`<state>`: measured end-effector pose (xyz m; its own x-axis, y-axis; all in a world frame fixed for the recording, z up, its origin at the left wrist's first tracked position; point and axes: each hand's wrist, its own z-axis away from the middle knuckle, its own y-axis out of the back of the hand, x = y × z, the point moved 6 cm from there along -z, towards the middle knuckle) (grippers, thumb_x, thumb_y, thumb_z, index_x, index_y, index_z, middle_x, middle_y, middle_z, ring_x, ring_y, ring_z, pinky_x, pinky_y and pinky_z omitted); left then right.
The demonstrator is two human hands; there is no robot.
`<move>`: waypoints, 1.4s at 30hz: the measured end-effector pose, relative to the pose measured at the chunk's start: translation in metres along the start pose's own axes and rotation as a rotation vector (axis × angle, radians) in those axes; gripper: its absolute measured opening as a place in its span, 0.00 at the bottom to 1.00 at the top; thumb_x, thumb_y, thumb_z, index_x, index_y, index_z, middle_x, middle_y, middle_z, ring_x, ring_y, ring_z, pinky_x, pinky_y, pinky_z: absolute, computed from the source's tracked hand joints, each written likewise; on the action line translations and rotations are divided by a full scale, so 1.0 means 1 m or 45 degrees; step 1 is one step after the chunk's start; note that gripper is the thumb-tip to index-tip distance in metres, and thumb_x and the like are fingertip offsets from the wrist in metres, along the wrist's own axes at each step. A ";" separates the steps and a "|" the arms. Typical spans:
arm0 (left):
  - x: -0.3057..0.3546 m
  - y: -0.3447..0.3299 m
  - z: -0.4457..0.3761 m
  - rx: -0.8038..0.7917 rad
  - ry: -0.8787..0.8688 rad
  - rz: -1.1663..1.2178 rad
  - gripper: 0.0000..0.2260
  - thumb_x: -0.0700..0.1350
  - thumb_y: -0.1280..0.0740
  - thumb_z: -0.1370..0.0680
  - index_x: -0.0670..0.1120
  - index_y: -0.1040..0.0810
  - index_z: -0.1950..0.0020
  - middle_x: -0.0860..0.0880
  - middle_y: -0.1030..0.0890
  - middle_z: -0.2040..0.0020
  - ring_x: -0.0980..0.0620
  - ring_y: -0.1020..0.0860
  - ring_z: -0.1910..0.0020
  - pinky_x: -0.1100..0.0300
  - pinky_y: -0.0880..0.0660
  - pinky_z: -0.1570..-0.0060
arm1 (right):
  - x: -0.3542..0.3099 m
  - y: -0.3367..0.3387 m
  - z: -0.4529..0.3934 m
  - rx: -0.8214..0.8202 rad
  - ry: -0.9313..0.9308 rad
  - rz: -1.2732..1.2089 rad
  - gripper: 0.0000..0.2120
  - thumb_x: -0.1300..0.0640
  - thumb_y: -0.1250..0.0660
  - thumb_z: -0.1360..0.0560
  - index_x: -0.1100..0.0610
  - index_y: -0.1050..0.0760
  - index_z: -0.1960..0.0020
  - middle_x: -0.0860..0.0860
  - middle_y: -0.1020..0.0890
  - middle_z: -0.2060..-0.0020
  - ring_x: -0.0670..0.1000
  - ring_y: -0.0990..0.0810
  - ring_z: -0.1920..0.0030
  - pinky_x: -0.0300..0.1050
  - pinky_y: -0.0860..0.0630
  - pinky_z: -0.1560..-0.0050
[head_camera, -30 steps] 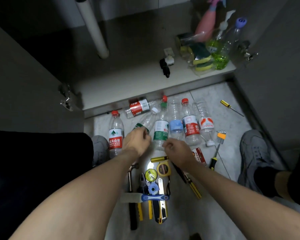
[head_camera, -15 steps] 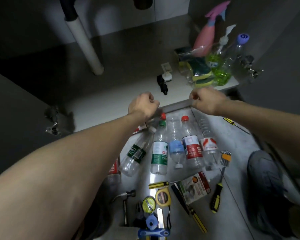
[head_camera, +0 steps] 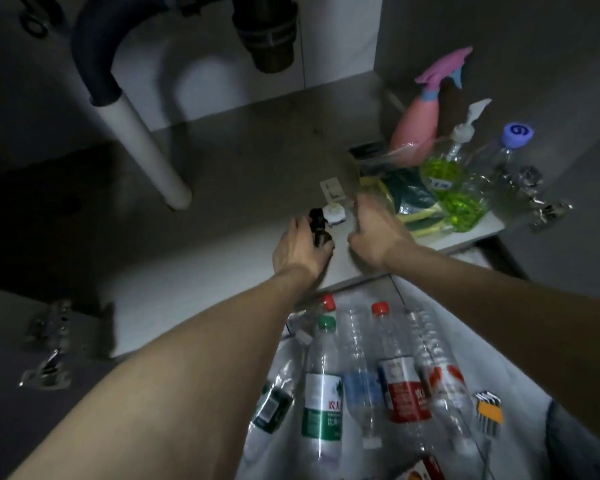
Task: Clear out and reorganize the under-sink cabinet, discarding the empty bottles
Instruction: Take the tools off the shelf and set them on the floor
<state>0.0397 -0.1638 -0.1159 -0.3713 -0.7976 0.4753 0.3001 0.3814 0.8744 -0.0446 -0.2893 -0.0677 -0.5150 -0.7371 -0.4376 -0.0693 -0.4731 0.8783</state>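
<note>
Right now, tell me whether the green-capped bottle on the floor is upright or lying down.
Lying down. The green-capped bottle lies flat on the floor among the other plastic bottles, cap pointing toward the cabinet.

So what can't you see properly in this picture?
Head view:
- Left hand: its fingertips lie over the black part, so its grip is unclear.
- Right hand: motion-blurred; contact with the sponge bag is unclear.
- Bottles on the floor: partly covered by the forearm, labels blurred.
</note>
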 end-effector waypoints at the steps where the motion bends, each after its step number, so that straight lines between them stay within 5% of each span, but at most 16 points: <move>1: -0.004 0.001 -0.004 -0.021 0.017 -0.044 0.20 0.54 0.33 0.25 0.49 0.28 0.36 0.46 0.24 0.41 0.42 0.24 0.42 0.56 0.31 0.54 | -0.004 -0.003 -0.004 0.015 0.030 0.045 0.30 0.60 0.32 0.26 0.56 0.38 0.27 0.58 0.30 0.31 0.61 0.31 0.30 0.59 0.28 0.33; 6: -0.024 0.021 -0.009 -0.086 0.029 -0.184 0.14 0.51 0.36 0.28 0.50 0.24 0.44 0.46 0.19 0.49 0.42 0.21 0.51 0.57 0.29 0.59 | -0.014 -0.019 -0.022 -0.020 0.101 0.120 0.35 0.56 0.34 0.23 0.51 0.45 0.20 0.56 0.36 0.26 0.61 0.34 0.28 0.56 0.30 0.34; 10: -0.053 0.040 0.002 -0.061 0.191 -0.075 0.15 0.54 0.40 0.23 0.47 0.24 0.43 0.42 0.19 0.47 0.39 0.21 0.47 0.56 0.32 0.57 | -0.016 -0.031 -0.029 -0.150 0.059 0.165 0.32 0.54 0.33 0.24 0.49 0.41 0.23 0.58 0.36 0.26 0.61 0.38 0.26 0.57 0.31 0.31; 14: -0.074 0.061 0.029 -0.016 0.245 0.017 0.12 0.51 0.44 0.23 0.46 0.25 0.48 0.39 0.19 0.48 0.37 0.21 0.48 0.55 0.31 0.57 | -0.025 -0.032 -0.003 -0.037 0.088 0.146 0.17 0.56 0.31 0.25 0.51 0.30 0.38 0.56 0.25 0.40 0.60 0.24 0.39 0.51 0.24 0.44; 18: -0.082 0.077 0.063 -0.113 0.188 -0.028 0.18 0.52 0.47 0.25 0.49 0.25 0.42 0.41 0.19 0.48 0.39 0.22 0.50 0.54 0.31 0.56 | -0.026 -0.033 0.051 -0.008 0.063 0.024 0.15 0.52 0.30 0.28 0.49 0.33 0.46 0.51 0.26 0.47 0.55 0.24 0.54 0.46 0.31 0.57; 20: -0.081 0.081 0.084 -0.197 0.139 -0.131 0.19 0.57 0.49 0.24 0.49 0.25 0.47 0.43 0.18 0.51 0.41 0.22 0.54 0.55 0.29 0.57 | -0.026 -0.028 0.079 -0.005 0.031 -0.071 0.15 0.49 0.32 0.28 0.48 0.35 0.47 0.49 0.25 0.49 0.53 0.24 0.56 0.47 0.31 0.59; 23: -0.074 0.076 0.127 -0.325 0.033 -0.323 0.26 0.67 0.54 0.23 0.49 0.27 0.55 0.48 0.21 0.59 0.46 0.23 0.61 0.56 0.29 0.61 | -0.023 -0.026 0.123 -0.041 0.031 -0.068 0.15 0.42 0.35 0.29 0.44 0.38 0.48 0.48 0.26 0.50 0.54 0.24 0.56 0.48 0.30 0.60; 28: -0.054 0.064 0.198 -0.337 -0.047 -0.290 0.31 0.67 0.57 0.20 0.47 0.27 0.62 0.44 0.18 0.57 0.46 0.24 0.62 0.56 0.31 0.61 | -0.008 -0.023 0.193 -0.143 -0.015 0.104 0.16 0.39 0.38 0.29 0.46 0.33 0.47 0.52 0.22 0.45 0.58 0.22 0.48 0.47 0.31 0.55; 32: -0.036 0.042 0.248 -0.482 -0.197 -0.314 0.28 0.64 0.56 0.18 0.48 0.21 0.49 0.43 0.18 0.48 0.42 0.21 0.50 0.54 0.30 0.54 | 0.009 -0.027 0.244 -0.200 -0.105 0.132 0.18 0.38 0.37 0.29 0.49 0.32 0.48 0.54 0.18 0.47 0.59 0.20 0.50 0.48 0.31 0.57; 37: -0.036 0.004 0.304 -0.762 -0.233 -0.242 0.16 0.54 0.45 0.17 0.46 0.27 0.36 0.40 0.21 0.39 0.40 0.23 0.42 0.49 0.26 0.43 | 0.039 -0.054 0.321 -0.325 -0.235 0.081 0.23 0.36 0.38 0.30 0.50 0.31 0.44 0.55 0.20 0.43 0.59 0.22 0.44 0.49 0.32 0.54; 42: -0.044 -0.030 0.358 -0.963 -0.266 -0.194 0.11 0.49 0.38 0.21 0.48 0.27 0.41 0.44 0.22 0.40 0.42 0.23 0.42 0.53 0.27 0.48 | 0.060 -0.085 0.381 -0.395 -0.340 0.003 0.14 0.49 0.31 0.29 0.46 0.35 0.51 0.51 0.27 0.47 0.58 0.23 0.48 0.49 0.30 0.54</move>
<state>-0.2674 0.0269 -0.1280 -0.5906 -0.6828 0.4301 0.7197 -0.2046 0.6635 -0.3956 -0.1096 -0.0949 -0.7215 -0.6063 -0.3344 0.1721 -0.6248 0.7616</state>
